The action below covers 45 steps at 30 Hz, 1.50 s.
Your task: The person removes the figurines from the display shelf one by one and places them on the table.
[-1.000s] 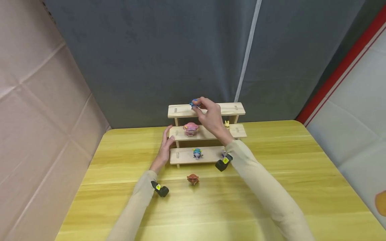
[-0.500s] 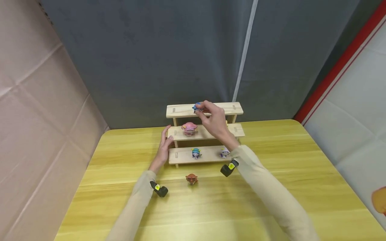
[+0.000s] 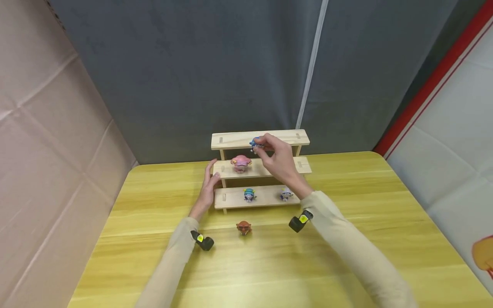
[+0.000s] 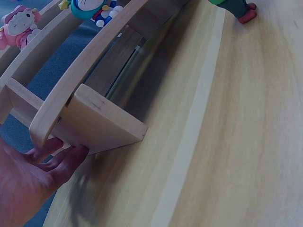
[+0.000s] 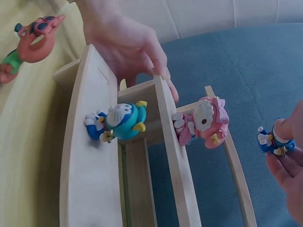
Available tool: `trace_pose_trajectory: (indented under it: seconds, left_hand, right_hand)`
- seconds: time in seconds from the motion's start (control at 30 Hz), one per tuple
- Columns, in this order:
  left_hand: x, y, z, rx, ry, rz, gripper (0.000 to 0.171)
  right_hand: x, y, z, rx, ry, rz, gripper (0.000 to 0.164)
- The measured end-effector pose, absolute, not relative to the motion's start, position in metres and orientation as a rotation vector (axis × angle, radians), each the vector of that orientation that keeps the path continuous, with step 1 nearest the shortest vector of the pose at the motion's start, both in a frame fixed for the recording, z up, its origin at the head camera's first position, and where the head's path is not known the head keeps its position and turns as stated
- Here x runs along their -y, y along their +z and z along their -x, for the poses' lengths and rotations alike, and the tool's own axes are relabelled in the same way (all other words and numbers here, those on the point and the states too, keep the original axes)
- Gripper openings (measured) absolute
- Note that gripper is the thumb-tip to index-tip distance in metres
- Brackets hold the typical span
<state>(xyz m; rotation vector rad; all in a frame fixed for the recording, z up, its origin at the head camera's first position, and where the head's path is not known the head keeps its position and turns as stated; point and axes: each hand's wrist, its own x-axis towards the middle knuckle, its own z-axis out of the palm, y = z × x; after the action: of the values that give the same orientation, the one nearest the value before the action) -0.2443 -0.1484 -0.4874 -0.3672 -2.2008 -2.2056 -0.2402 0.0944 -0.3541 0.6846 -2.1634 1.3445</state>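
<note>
In the head view my right hand [image 3: 280,160] pinches a small blue figurine [image 3: 254,143] between thumb and fingers, by the front edge of the top shelf. The right wrist view shows this blue figurine [image 5: 274,140] held apart from the boards. My left hand [image 3: 206,188] grips the left end of the three-tier wooden display rack [image 3: 239,201]; in the left wrist view its fingers [image 4: 66,163] touch the side panel. A pink figurine [image 3: 241,163] stands on the middle shelf. On the bottom shelf are a teal-hatted figurine [image 3: 249,195] and a white-and-purple one [image 3: 286,194].
A reddish-brown figurine with dark glasses [image 3: 244,227] stands on the wood-grain table [image 3: 154,239] before the rack. Behind the rack hangs a dark grey curtain [image 3: 192,85]. Pale panels [image 3: 57,128] border the sides.
My right hand has drawn the blue figurine right and down, from over the top shelf to near its front edge. The yellow figurine on the middle shelf is now hidden. The left hand stays put.
</note>
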Motion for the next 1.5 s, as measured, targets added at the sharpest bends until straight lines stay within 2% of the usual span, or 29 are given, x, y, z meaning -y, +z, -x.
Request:
trace_pose_trajectory:
  seconds: [1.5]
  left_hand:
    - [0.154, -0.484, 0.243, 2.220, -2.198, 0.357, 0.056]
  right_hand:
    - [-0.112, -0.397, 0.182, 2.186, 1.367, -0.831, 0.017]
